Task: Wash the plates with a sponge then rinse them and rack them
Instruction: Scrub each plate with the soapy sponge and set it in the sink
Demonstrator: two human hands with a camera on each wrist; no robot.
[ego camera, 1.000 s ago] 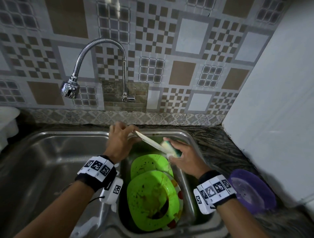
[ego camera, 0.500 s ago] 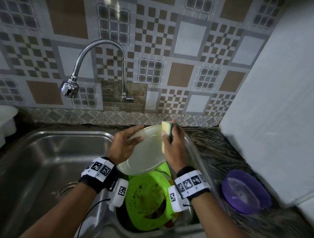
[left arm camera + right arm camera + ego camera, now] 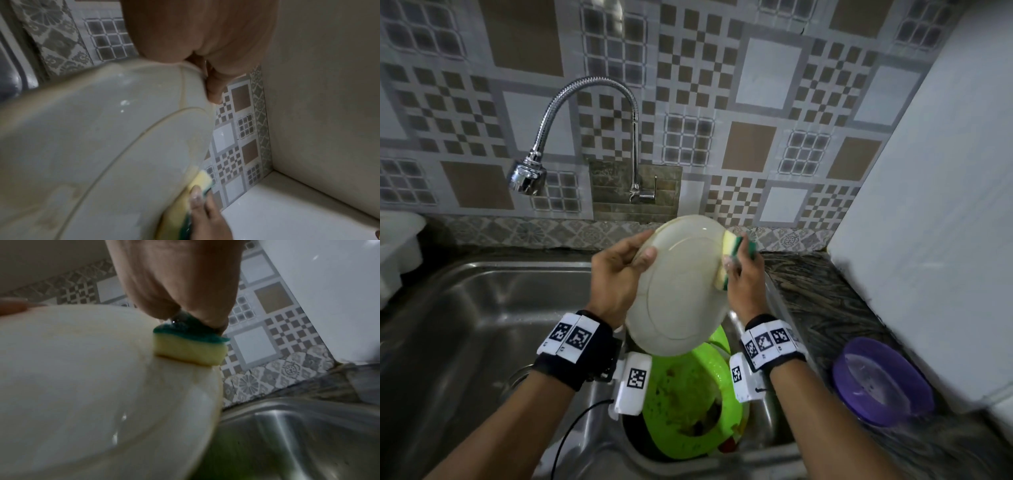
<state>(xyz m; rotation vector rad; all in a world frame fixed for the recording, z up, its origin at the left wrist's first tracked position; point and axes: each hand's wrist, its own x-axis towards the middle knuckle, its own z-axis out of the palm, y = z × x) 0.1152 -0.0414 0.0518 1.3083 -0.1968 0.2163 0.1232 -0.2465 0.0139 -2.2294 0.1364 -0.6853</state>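
Note:
A cream plate is held tilted above the right sink basin, its underside towards me. My left hand grips its left rim, thumb on the back. My right hand holds a yellow and green sponge pressed against the plate's right rim. In the left wrist view the plate fills the frame with the sponge at its lower edge. In the right wrist view the sponge sits on the plate. Dirty green plates lie stacked in the basin below.
A steel faucet curves over the larger left basin. A purple lidded container stands on the dark counter at the right. A white wall panel rises on the right. A white object sits at the far left edge.
The cream plate has been lifted from the basin and turned with its underside towards me. My right hand with the sponge has moved up onto the plate's right rim.

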